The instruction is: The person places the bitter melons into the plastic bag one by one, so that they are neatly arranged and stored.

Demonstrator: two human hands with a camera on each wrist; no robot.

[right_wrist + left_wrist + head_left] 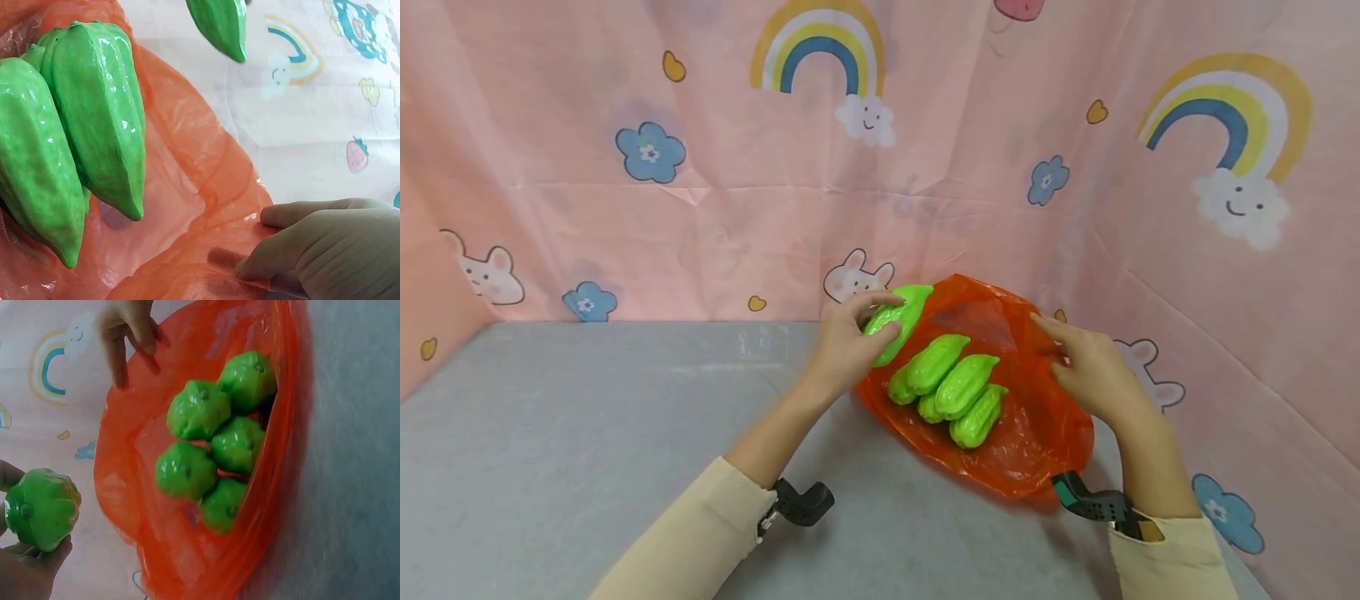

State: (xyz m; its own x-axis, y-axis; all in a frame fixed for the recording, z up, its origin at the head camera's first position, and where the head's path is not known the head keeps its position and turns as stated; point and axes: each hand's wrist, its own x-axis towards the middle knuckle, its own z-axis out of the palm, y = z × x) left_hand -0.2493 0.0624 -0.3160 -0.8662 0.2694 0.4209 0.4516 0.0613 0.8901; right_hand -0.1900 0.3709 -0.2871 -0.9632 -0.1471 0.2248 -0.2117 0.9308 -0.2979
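My left hand (848, 337) grips a glossy green bitter melon (901, 321), its pointed end up, above the left rim of an orange plastic bag (1037, 417). In the left wrist view, fingers and thumb are around this bitter melon (42, 509), its stem end facing the camera. Several more bitter melons (964, 387) lie piled inside the spread bag, pointed ends toward the back right. At the bag's right side, my right hand (1093, 367) pinches the thin rim; in the right wrist view one fingertip shows through the film beside the hand (337, 250).
The bag lies on a grey tabletop (587, 450), which stretches away to the left. Close behind and to the right hangs a pink printed cloth (940, 208). Black wrist devices (805, 502) sit at both cuffs.
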